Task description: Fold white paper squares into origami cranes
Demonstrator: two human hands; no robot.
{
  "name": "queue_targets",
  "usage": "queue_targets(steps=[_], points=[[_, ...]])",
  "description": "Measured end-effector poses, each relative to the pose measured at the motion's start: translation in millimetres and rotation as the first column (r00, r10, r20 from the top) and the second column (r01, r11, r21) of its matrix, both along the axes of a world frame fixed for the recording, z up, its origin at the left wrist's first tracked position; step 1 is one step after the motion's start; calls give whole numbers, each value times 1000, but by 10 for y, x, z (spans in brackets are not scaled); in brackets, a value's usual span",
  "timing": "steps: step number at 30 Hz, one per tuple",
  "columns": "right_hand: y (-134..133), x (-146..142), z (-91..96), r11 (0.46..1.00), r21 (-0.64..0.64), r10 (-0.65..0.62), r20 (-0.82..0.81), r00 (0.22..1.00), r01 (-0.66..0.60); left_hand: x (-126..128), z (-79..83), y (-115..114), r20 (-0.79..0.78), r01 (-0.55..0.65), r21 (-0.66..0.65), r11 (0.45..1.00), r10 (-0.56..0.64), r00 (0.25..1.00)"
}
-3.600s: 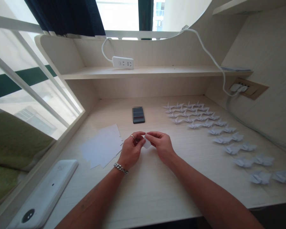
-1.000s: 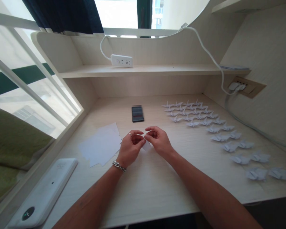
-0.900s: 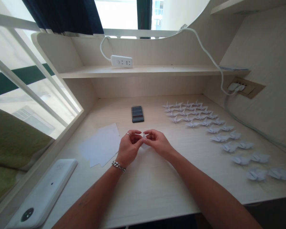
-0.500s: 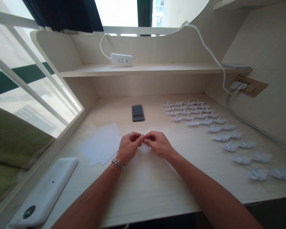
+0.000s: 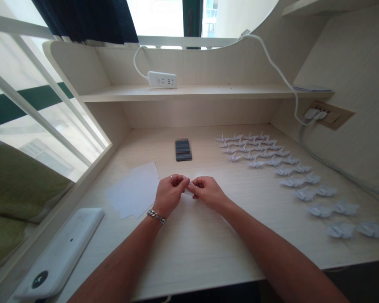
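Note:
A small piece of folded white paper [image 5: 188, 192] is pinched between my two hands over the middle of the desk. My left hand [image 5: 171, 192] grips its left side with thumb and fingertips; a ring and a chain bracelet are on this arm. On the other side, my right hand [image 5: 208, 191] holds the paper's right edge, fingers curled. Most of the paper is hidden by the fingers, so its exact shape cannot be made out. Just left of my left hand lies a fanned pile of white paper sheets [image 5: 134, 189].
Rows of folded paper cranes [image 5: 273, 161] cover the desk's right side. A dark, blurred phone-like object [image 5: 183, 150] lies behind my hands. A long white device [image 5: 61, 252] rests at the left edge. On the shelf is a power strip [image 5: 162, 79]; a wall socket [image 5: 328, 114] is at right.
My hands have shifted slightly, the right one a little down. The folded paper is turned and now shows as a narrower, slanted shape between the fingertips.

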State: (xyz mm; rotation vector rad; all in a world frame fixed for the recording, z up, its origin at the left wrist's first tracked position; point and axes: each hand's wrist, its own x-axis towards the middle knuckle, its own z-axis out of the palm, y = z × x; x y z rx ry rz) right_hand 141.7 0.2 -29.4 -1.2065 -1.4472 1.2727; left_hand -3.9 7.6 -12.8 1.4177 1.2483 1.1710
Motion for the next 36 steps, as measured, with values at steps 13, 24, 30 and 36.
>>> queue_targets(steps=[13,24,30,36], points=[[-1,41,9,998,-36,51,23,998,-50,-26,-18,-1,-20,105,-56,993,-106,994],[-30,17,3,995,40,92,72,993,-95,-76,-13,45,69,0,-101,995,7,998],[-8,19,-5,993,73,93,41,995,-96,-59,-9,35,196,36,-151,988,-5,981],[-13,17,-1,994,26,106,-7,994,-106,-44,5,39,325,66,-189,980,-1,946]])
